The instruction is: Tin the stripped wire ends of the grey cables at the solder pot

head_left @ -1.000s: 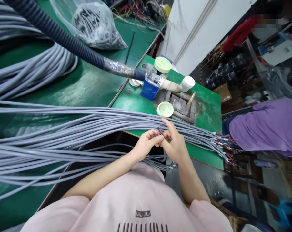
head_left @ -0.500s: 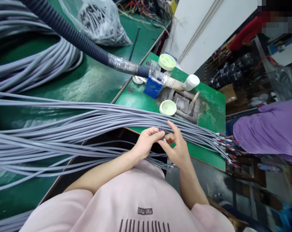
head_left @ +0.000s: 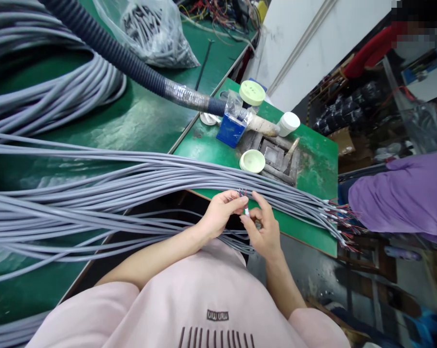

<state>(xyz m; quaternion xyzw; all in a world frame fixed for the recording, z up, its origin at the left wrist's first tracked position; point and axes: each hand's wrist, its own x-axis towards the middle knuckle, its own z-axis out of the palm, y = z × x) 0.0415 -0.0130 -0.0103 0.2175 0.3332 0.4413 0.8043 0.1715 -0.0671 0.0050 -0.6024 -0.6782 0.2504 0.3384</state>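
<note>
My left hand (head_left: 220,212) pinches the thin coloured wires (head_left: 242,192) at a stripped cable end, thumb against fingers. Just below its thumb tip a short white wrapped part (head_left: 246,211) of that cable shows. My right hand (head_left: 263,227) is closed around this white part with thumb and curled fingers, its index finger raised and bent beside the wires. Most of the held cable is hidden by the hands. Behind them runs a thick bundle of grey cables (head_left: 189,176), whose stripped ends (head_left: 343,220) fan out past the right table edge.
A soot-stained solder pot (head_left: 274,155) stands on the green table (head_left: 314,169). Around it are a pale green cup (head_left: 252,161), a white tub (head_left: 288,124) and a blue box (head_left: 230,130). A black corrugated hose (head_left: 131,65) crosses above. A person in purple (head_left: 402,193) is at right.
My right hand has shifted slightly down, its index finger lower and more bent. More of the white part now shows between the hands. The left hand keeps its pinch.
</note>
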